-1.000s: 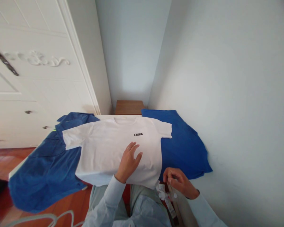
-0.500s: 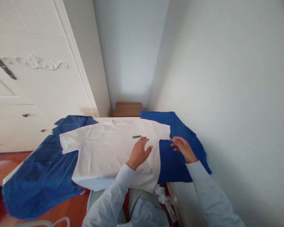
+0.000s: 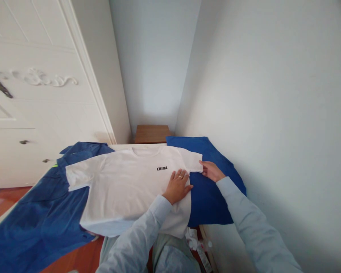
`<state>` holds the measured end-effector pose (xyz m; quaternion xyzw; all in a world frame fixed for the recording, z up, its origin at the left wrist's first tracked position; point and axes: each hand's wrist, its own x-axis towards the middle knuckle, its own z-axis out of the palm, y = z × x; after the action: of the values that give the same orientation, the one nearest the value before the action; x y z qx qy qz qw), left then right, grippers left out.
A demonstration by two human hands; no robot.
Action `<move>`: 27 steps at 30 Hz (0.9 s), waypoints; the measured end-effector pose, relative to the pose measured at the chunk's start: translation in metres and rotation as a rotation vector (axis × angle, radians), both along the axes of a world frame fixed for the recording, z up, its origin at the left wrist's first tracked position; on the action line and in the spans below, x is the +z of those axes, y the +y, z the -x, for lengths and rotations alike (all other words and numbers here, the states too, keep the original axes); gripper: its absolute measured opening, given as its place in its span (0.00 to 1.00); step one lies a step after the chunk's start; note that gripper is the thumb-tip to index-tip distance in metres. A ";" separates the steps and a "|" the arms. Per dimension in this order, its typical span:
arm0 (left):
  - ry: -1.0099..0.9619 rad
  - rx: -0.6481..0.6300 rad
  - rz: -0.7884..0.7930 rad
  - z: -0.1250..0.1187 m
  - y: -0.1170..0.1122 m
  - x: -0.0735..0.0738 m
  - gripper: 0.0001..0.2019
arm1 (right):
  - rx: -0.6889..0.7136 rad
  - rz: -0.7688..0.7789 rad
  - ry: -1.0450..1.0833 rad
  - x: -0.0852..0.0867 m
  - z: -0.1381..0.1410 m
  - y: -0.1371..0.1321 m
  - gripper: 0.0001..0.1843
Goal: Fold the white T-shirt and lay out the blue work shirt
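A white T-shirt printed with "CHINA" lies spread flat, front up, on a narrow table. My left hand presses flat on the shirt's right chest, just below the lettering, fingers spread, a ring on one finger. My right hand pinches the hem of the shirt's right sleeve, where it lies over a blue garment.
Another blue garment hangs off the table's left side. White cabinet doors stand at left, a pale wall close on the right, a wooden stand behind. Tags and small items lie by my lap.
My right hand rose from the tags near my lap, crossed the blue garment and took hold of the right sleeve hem. My left hand slid rightward and up across the shirt.
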<state>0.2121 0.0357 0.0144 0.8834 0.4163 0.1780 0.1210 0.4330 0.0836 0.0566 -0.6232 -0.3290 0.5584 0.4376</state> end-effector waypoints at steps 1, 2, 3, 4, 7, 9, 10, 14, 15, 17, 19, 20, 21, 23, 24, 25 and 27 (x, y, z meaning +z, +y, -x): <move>-0.003 0.002 -0.013 0.000 0.000 -0.003 0.27 | 0.011 0.012 -0.018 -0.001 0.001 0.003 0.15; -0.009 0.005 -0.030 0.000 -0.001 -0.005 0.27 | 0.022 0.025 -0.038 -0.002 0.001 0.006 0.15; -0.016 0.008 -0.047 0.000 -0.001 -0.007 0.27 | 0.029 0.034 -0.061 -0.003 0.003 0.009 0.15; -0.025 0.011 -0.063 0.000 -0.002 -0.008 0.27 | 0.031 0.037 -0.085 -0.003 0.004 0.012 0.15; -0.055 0.016 -0.092 -0.001 -0.004 -0.010 0.27 | 0.003 -0.006 -0.167 -0.001 0.012 0.018 0.12; -0.072 0.015 -0.095 -0.001 -0.005 -0.010 0.26 | -0.030 -0.057 -0.228 0.002 0.020 0.021 0.13; -0.080 0.014 -0.096 -0.001 -0.005 -0.010 0.26 | -0.041 -0.080 -0.259 0.003 0.023 0.023 0.13; -0.103 0.015 -0.087 0.000 -0.004 -0.009 0.25 | -0.022 -0.121 -0.385 0.009 0.037 0.031 0.12; -0.106 0.014 -0.083 0.000 -0.004 -0.009 0.25 | -0.011 -0.124 -0.419 0.012 0.039 0.033 0.11; -0.111 0.012 -0.078 0.000 -0.004 -0.009 0.25 | -0.004 -0.149 -0.498 0.017 0.045 0.035 0.10; -0.115 0.009 -0.073 0.001 -0.004 -0.009 0.25 | -0.018 -0.213 -0.579 0.021 0.053 0.035 0.08; -0.118 0.007 -0.071 0.001 -0.003 -0.009 0.25 | 0.003 -0.276 -0.647 0.023 0.058 0.034 0.07; -0.121 0.005 -0.069 0.001 -0.003 -0.009 0.25 | 0.057 -0.352 -0.735 0.023 0.065 0.032 0.07; -0.131 0.003 -0.065 0.001 -0.003 -0.009 0.26 | 0.267 -0.498 -0.934 0.021 0.080 0.025 0.07; -0.137 0.003 -0.066 0.001 -0.002 -0.010 0.26 | 0.397 -0.547 -1.021 0.018 0.087 0.022 0.09; -0.144 0.004 -0.068 0.001 -0.002 -0.010 0.27 | 0.515 -0.571 -1.085 0.015 0.094 0.018 0.12; -0.159 0.001 -0.073 0.001 -0.001 -0.012 0.28 | 0.647 -0.571 -1.144 0.009 0.105 0.013 0.17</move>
<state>0.2110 0.0347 0.0023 0.8701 0.3991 0.2626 0.1212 0.3277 0.0962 0.0652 -0.5507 -0.8085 0.1379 0.1550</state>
